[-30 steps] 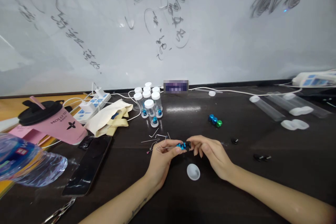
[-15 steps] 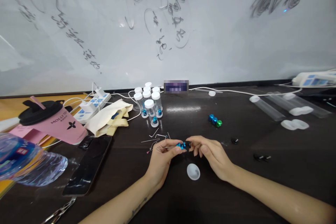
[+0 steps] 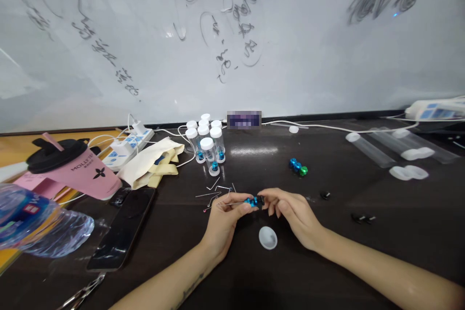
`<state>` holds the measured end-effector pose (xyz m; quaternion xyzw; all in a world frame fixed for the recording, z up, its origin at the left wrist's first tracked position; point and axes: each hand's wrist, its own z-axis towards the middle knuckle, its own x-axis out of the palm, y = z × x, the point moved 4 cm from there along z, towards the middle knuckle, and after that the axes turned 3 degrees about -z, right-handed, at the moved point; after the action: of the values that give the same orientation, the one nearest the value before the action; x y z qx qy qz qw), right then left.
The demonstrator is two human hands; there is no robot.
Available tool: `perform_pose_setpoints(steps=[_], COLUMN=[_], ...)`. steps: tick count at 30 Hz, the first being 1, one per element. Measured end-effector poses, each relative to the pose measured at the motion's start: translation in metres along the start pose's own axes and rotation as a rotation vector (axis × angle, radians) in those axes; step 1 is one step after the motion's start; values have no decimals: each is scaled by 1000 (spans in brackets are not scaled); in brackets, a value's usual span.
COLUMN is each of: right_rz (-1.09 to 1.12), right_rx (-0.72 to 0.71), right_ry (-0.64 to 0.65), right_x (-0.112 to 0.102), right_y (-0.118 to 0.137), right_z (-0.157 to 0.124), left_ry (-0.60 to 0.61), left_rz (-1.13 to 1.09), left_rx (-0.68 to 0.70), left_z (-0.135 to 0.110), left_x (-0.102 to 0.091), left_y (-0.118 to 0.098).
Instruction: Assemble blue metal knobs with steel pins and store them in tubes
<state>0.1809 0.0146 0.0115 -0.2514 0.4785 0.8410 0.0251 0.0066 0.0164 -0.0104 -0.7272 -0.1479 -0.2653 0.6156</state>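
My left hand (image 3: 225, 218) and my right hand (image 3: 290, 213) meet over the dark table (image 3: 327, 261), both pinching a small string of blue and black beads (image 3: 254, 200). A thin clear tube or wire seems to run through my left fingers. Under my hands lies a white cap (image 3: 268, 238). Thin metal pins (image 3: 216, 191) lie just beyond my left hand. Blue and green beads (image 3: 298, 167) sit past my right hand.
Several capped vials (image 3: 207, 147) with blue beads stand at the back. A pink cup (image 3: 72, 172), power strip (image 3: 127, 145), cloth bag (image 3: 152, 167), phone (image 3: 123, 227) and plastic bottle (image 3: 39, 225) crowd the left. Clear tubes (image 3: 370, 150) and small black parts (image 3: 361, 218) lie right.
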Motion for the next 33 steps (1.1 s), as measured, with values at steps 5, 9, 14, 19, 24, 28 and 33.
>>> perform_pose_setpoints(steps=[5, 9, 14, 19, 24, 28, 33], right_rz=[-127, -211, -196, -205, -195, -186, -180], right_rx=[23, -1, 11, 18, 15, -13, -58], right_ry=[-21, -29, -23, -27, -23, -23, -26], right_x=[0, 1, 1, 1, 1, 1, 1], right_y=[4, 7, 7, 8, 7, 5, 5], right_z=[2, 5, 6, 6, 5, 5, 6], left_ry=[-5, -9, -2, 10, 27, 22, 10], left_rz=[2, 15, 30, 59, 57, 44, 43], left_rx=[-7, -10, 4, 15, 11, 3, -4], left_z=[0, 0, 0, 0, 0, 0, 1], left_x=[0, -1, 0, 0, 0, 0, -1], left_y=[0, 1, 0, 0, 1, 1, 2])
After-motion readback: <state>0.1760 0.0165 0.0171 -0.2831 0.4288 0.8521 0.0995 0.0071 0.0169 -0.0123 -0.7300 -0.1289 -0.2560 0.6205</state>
